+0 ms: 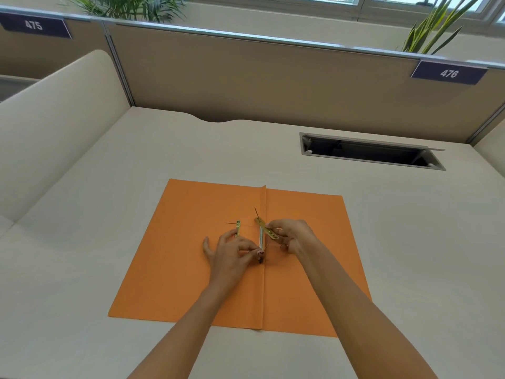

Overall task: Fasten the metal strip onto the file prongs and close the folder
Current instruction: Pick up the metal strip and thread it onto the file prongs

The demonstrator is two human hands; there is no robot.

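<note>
Two hands work at the spine of an orange folder [191, 242] lying open and flat on the counter [382, 242]. The right hand [293, 235] pinches a brass metal strip [266, 229], tilted above the fold; the left hand [232, 250] pinches near the lower prong [265, 247], apparently steadying it, while the upper prong [256, 212] stands free. A second brass piece [237, 229] lies just left of the fold. The threading step looks in hand; next, the strip's holes must line up with both prongs. Fingers hide the lower prong's base, and the holes are too small to judge.
</note>
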